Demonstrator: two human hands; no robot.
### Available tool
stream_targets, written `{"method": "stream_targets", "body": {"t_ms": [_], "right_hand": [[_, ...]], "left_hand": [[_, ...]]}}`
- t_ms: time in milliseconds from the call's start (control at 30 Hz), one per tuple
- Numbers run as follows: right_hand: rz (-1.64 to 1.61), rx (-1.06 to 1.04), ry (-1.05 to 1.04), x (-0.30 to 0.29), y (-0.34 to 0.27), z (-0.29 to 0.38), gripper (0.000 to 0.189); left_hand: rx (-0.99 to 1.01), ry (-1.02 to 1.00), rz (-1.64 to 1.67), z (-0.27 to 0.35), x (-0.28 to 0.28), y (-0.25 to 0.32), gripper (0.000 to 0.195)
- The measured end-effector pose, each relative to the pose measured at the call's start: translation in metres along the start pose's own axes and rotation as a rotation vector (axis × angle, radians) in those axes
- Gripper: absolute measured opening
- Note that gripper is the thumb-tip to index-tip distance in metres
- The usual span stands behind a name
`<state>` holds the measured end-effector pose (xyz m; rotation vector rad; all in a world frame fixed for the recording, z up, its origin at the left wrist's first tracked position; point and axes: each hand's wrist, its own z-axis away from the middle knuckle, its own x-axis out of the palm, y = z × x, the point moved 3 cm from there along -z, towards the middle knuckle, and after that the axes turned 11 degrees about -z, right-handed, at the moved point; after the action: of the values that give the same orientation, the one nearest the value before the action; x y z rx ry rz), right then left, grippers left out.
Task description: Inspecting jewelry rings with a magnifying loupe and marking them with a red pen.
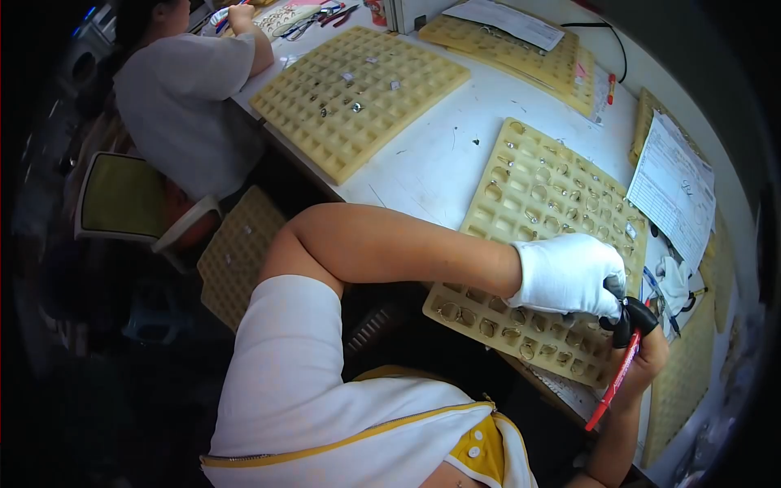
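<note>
My left hand point(570, 274) wears a white cloth glove and reaches across a cream compartment tray point(482, 229). Its fingertips are pinched together, seemingly on a small metal piece that is mostly hidden. Against those fingertips rest the black finger cots of my right hand point(647, 351), which grips a slim red pen point(613, 390) pointing down toward me. Rings point(531, 216) and other small jewellery sit singly in many of the tray's square cells. A small white tag point(630, 230) lies near its right edge. My left forearm covers part of the tray.
Another compartment tray point(360, 104) with a few rings overhangs the white table point(427, 165). Stacked trays point(500, 49) under papers stand behind. At right are a written form point(674, 183), a loose glove point(673, 283) and tools. A co-worker point(189, 104) sits at left, near pliers point(338, 15).
</note>
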<state>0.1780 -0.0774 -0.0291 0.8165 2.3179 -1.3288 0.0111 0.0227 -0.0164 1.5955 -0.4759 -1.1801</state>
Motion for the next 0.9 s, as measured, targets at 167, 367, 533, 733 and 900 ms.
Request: {"method": "stream_targets", "body": {"t_ms": [167, 367, 533, 733, 900], "right_hand": [[0.123, -0.244, -0.032, 0.005, -0.015, -0.008, 0.038], [0.337, -0.454, -0.154, 0.002, -0.018, -0.007, 0.044], [0.301, -0.434, -0.117, 0.003, -0.018, -0.009, 0.039], [0.217, -0.423, -0.054, 0.004, -0.022, -0.011, 0.034], [0.203, -0.463, -0.03, 0.004, -0.024, -0.007, 0.035]], "left_hand": [[-0.071, -0.053, -0.024, 0.005, -0.004, 0.006, 0.029], [0.156, 0.059, -0.155, -0.003, 0.008, -0.009, 0.03], [-0.065, -0.119, 0.117, 0.002, 0.006, -0.001, 0.035], [0.008, -0.133, 0.253, 0.002, 0.008, -0.004, 0.04], [-0.002, -0.246, 0.285, 0.002, 0.011, -0.001, 0.029]]}}
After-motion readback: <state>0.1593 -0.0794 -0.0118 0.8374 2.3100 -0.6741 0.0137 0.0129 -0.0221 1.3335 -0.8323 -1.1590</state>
